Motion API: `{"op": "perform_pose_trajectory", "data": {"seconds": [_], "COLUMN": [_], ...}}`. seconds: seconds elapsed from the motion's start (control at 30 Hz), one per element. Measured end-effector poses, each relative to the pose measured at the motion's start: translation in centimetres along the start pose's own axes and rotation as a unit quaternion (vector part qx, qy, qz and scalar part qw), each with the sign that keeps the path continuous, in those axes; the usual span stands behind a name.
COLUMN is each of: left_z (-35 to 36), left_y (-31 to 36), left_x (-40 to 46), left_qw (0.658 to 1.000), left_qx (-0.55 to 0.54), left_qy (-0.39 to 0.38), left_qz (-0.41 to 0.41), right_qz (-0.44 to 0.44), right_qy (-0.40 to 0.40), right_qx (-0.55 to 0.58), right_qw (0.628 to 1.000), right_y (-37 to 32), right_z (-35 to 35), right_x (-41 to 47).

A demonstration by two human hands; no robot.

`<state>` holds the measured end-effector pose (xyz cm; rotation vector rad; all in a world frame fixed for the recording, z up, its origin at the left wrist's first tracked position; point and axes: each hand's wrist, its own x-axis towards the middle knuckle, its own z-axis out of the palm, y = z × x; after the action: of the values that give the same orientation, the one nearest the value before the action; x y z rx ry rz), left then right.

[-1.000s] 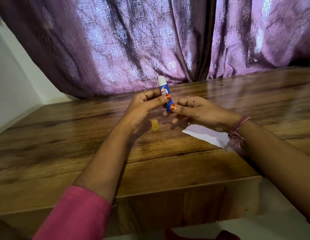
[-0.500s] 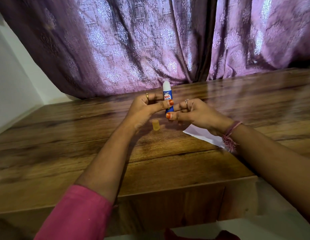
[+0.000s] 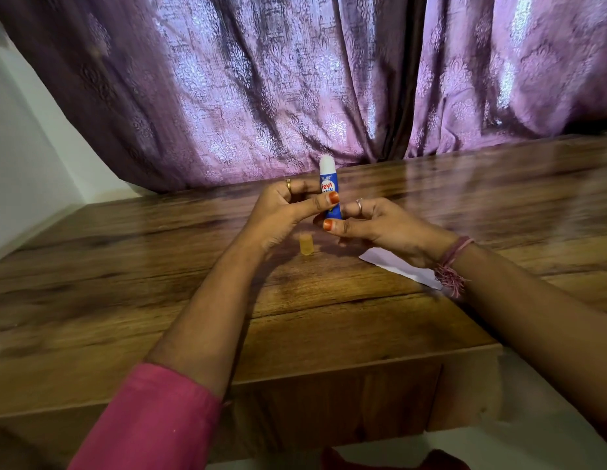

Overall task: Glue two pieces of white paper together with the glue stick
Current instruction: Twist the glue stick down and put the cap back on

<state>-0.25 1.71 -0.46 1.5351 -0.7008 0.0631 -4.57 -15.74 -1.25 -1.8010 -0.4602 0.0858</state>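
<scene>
A blue glue stick [image 3: 329,188] stands upright above the table, its white glue tip showing at the top. My left hand [image 3: 282,212] pinches its body with thumb and fingers. My right hand [image 3: 373,223] holds its bottom end between thumb and fingers. The yellow translucent cap [image 3: 305,244] stands on the wooden table [image 3: 159,283] just below my left hand. White paper [image 3: 393,264] lies flat under my right wrist, mostly hidden by it; I cannot tell whether it is one sheet or two.
Purple patterned curtains [image 3: 295,79] hang right behind the table's far edge. A white wall [image 3: 20,147] is at the left. The table's front edge [image 3: 329,371] runs near my forearms, with a pale floor at the lower right.
The glue stick has shifted slightly right and straightened to upright between both hands. Both hands stay gripped on it. Cap and paper have not moved.
</scene>
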Motion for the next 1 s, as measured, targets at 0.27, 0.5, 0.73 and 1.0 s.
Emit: {"op": "perform_pose_trajectory", "data": {"seconds": [0.27, 0.5, 0.73, 1.0], "left_z": [0.2, 0.1, 0.0, 0.1], "left_y": [-0.2, 0.1, -0.4, -0.3], "left_x": [0.2, 0.1, 0.4, 0.5], "left_qw": [0.999, 1.0, 1.0, 0.999], "left_qx": [0.039, 0.012, 0.031, 0.036], "left_qy": [0.006, -0.005, 0.0, -0.005], "left_qz": [-0.002, 0.014, 0.004, 0.01], "right_qz": [-0.04, -0.017, -0.037, -0.051], "right_qy": [0.07, 0.006, 0.04, 0.038], "right_qx": [0.0, 0.001, -0.013, -0.009], "right_qw": [0.997, 1.0, 0.998, 0.998], "right_y": [0.4, 0.1, 0.3, 0.2], "right_z": [0.0, -0.5, -0.8, -0.1], "right_x": [0.2, 0.2, 0.2, 0.3]}}
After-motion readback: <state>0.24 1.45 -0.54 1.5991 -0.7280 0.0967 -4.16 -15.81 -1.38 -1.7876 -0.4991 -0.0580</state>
